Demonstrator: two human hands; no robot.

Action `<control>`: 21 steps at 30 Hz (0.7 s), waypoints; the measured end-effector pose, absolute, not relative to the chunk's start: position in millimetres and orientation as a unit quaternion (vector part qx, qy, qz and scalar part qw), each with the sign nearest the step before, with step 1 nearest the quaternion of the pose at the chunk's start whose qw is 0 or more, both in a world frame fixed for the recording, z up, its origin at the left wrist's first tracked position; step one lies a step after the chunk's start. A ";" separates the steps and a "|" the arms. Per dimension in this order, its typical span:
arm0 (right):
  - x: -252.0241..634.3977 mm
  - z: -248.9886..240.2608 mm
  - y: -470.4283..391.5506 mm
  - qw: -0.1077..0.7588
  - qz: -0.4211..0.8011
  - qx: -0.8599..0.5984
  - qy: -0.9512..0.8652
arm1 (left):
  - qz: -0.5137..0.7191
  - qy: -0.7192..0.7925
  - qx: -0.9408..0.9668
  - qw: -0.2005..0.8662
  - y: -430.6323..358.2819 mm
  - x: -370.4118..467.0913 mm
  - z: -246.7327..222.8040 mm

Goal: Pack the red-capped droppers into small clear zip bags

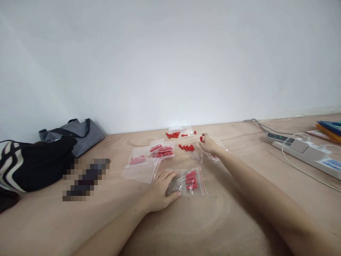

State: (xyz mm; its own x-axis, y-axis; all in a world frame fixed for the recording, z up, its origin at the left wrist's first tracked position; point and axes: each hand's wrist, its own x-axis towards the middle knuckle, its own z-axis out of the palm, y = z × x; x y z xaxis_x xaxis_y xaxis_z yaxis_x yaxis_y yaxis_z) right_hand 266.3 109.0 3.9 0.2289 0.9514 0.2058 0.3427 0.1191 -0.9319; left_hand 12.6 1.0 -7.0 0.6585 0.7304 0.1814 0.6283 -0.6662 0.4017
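Observation:
My right hand is closed round the red bulb of a glass dropper, whose clear tube hangs downward. Just left of it, several droppers with red bulbs lie side by side on the table. My left hand rests with thumb and fingers apart on the left end of a clear zip bag. Inside that bag lie several red-bulbed droppers. Beyond the left hand, clear bags overlap, some with red bulbs inside.
Loose red bulbs and a clear bag lie near the wall. Another bag is partly behind my right forearm. At left are a striped bag, black cloth and a blurred-out dark object; at right, a power strip with cables.

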 end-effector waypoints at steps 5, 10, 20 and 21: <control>287.4 -11.6 53.2 0.526 0.360 -0.537 -0.553 | 0.174 0.411 0.884 0.137 0.5 16.3 -8.3; 276.4 -35.5 20.6 0.606 0.379 -0.533 -0.453 | 0.165 0.422 0.880 0.140 0.2 18.7 -7.2; 252.6 -31.8 -4.2 0.609 0.476 -0.501 -0.390 | 0.151 0.436 0.876 0.140 -1.6 20.4 -3.5; 251.1 -31.3 -7.2 0.607 0.485 -0.497 -0.386 | 0.150 0.436 0.876 0.140 -1.7 20.5 -3.5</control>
